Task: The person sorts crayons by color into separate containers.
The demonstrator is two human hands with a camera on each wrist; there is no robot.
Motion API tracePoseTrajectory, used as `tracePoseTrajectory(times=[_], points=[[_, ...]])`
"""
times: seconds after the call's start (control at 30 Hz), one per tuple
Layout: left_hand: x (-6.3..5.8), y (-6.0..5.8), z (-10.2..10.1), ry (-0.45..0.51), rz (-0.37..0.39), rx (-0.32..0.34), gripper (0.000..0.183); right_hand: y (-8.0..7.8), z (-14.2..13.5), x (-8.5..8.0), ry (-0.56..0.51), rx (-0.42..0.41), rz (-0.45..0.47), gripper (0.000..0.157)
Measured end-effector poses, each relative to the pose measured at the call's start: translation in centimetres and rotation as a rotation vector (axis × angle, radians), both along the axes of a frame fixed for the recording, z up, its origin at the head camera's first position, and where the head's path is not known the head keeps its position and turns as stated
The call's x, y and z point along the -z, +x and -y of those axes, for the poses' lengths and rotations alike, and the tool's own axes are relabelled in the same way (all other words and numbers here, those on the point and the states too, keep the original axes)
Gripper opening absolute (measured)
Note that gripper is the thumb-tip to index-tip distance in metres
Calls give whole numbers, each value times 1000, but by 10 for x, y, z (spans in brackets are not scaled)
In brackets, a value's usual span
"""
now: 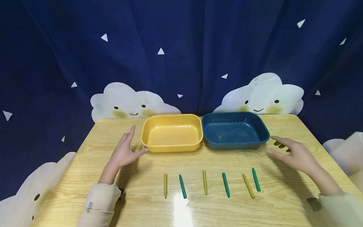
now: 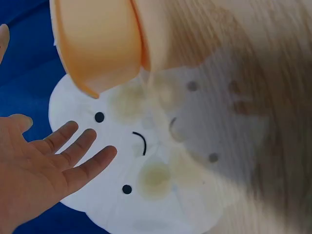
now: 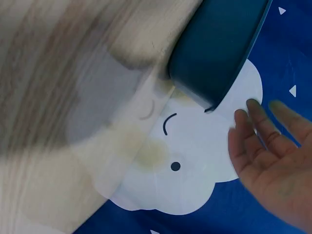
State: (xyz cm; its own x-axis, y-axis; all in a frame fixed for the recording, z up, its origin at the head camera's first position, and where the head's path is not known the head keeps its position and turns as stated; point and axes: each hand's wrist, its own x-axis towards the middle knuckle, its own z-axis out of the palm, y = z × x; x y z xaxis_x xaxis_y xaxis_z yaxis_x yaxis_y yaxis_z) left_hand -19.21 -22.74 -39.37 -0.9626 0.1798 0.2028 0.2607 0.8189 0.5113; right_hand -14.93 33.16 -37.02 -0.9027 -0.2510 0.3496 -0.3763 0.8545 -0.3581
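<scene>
A yellow tray (image 1: 173,148) and a dark blue tray (image 1: 235,146) stand side by side near the table's back edge. In front of them lie three yellow crayons (image 1: 205,183) and three green crayons (image 1: 225,185) in a loose row. My left hand (image 1: 124,152) hovers left of the yellow tray with fingers spread, its thumb tip close to the tray's front corner. To the right of the blue tray, my right hand (image 1: 296,155) is held with loosely bent fingers and nothing in it. Both wrist views show bare palms, beside the yellow tray (image 2: 100,44) and the blue tray (image 3: 214,53).
The light wooden table (image 1: 147,208) carries everything. A dark blue curtain (image 1: 181,47) with white triangles and smiling clouds (image 1: 261,94) hangs directly behind its back edge. Bright glare shows near the table's front middle.
</scene>
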Motion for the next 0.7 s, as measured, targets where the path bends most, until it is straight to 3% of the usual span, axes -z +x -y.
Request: tracePoseTrajectory(times=[0.13,0.33,0.7], points=[[3,-10,-2,37,46,28,106,0,-1,6,-63,-57,70,44],[5,-21,-7,61,92,48,104,-2,-2,16,-144,-117,175,43],[11,-35,-12,57,169,55,103,-4,1,24,-165,-178,187,40]])
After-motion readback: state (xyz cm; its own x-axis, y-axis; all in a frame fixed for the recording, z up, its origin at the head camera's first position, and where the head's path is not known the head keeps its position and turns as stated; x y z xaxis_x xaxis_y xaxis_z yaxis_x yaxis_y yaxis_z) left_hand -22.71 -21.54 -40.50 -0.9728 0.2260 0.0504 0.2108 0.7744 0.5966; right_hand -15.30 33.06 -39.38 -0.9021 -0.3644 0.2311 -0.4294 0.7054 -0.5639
